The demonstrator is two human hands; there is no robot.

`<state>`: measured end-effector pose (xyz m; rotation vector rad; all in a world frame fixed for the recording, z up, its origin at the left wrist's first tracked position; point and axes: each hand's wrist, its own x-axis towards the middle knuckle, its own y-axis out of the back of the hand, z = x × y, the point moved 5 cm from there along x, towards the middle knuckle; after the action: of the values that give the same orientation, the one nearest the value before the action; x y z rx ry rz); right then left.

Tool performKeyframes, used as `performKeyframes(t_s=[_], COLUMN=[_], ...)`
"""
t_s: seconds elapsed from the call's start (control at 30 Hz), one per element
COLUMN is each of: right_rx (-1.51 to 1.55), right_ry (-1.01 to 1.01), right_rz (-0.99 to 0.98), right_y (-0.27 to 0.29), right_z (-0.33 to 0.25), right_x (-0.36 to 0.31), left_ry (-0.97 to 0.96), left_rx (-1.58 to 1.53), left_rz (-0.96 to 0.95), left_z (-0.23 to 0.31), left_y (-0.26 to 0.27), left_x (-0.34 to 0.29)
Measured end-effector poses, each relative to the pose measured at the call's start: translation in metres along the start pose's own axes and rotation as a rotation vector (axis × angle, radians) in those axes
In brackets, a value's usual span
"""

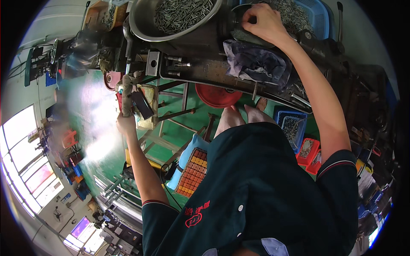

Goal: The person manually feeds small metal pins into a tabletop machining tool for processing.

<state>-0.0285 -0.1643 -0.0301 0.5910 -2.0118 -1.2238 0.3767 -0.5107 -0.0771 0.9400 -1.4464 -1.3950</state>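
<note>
My left hand, in a dirty grey glove, is closed around the lower end of a long metal lever at the left of the machine. My right hand is bare and reaches to the far side, with thumb and fingers bent together above a dark round part. Whatever it pinches is hidden. To its left stands a steel bowl full of small metal pins. Behind the right hand is a blue basket with more thin metal pieces.
A crumpled dark rag lies over the oily metal tray, which also holds metal tool pieces. Below are a red round stool, a metal stand, and blue and red bins of parts. A beaded seat mat is at my left.
</note>
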Motion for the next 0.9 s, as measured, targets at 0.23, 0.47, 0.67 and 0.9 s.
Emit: performKeyframes(t_s=[0.23,0.47,0.67,0.9], right_rx=[0.259,0.243,0.208,0.213], right_ry=[-0.184,-0.14,-0.141,-0.127], right_rz=[-0.256,-0.186,-0.177,-0.174], right_y=[-0.017,-0.014,-0.013,-0.013], right_z=[-0.002,-0.006,-0.005,-0.006], right_x=[0.006,0.006,0.004,0.005], left_ry=[-0.049,-0.057,-0.023,0.037], left_rx=[0.026,0.012,0.0,-0.105], left_rz=[0.004,0.022,0.017,0.024], left_z=[-0.02,-0.022,-0.004,0.046], left_y=[-0.001,-0.005,0.0,0.02], left_x=[0.025,0.023,-0.015,-0.092])
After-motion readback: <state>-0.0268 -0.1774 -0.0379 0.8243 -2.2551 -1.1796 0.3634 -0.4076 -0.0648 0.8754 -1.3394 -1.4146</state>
